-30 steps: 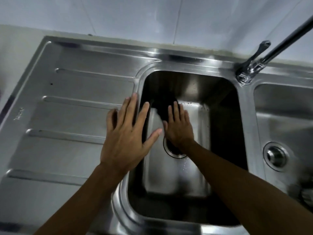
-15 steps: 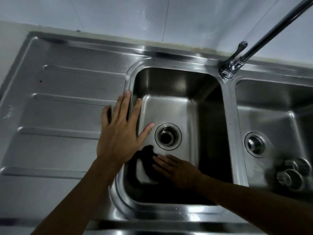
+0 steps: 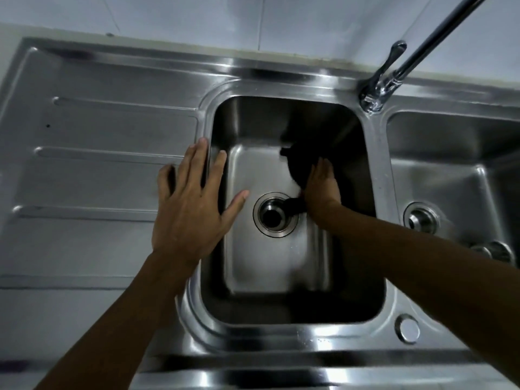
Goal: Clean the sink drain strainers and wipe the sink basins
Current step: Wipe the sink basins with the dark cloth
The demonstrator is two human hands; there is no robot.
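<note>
A steel double sink fills the view. In the left basin point(image 3: 264, 277), my right hand point(image 3: 320, 190) presses a dark cloth point(image 3: 299, 164) flat against the floor and right wall, just right of the open drain point(image 3: 274, 214). My left hand point(image 3: 191, 204) lies flat with fingers spread on the basin's left rim and the drainboard point(image 3: 92, 170), holding nothing. The right basin point(image 3: 450, 153) has its own drain point(image 3: 420, 217). Round metal strainer parts point(image 3: 495, 250) lie near my right forearm, partly hidden.
The faucet point(image 3: 394, 68) rises from the divider between the basins and reaches up to the right. A round steel cap point(image 3: 407, 329) sits on the front rim. A white tiled wall point(image 3: 253, 21) runs behind the sink.
My right hand has swept the cloth from the basin's near left corner up to the right of the drain. My left hand has stayed on the rim.
</note>
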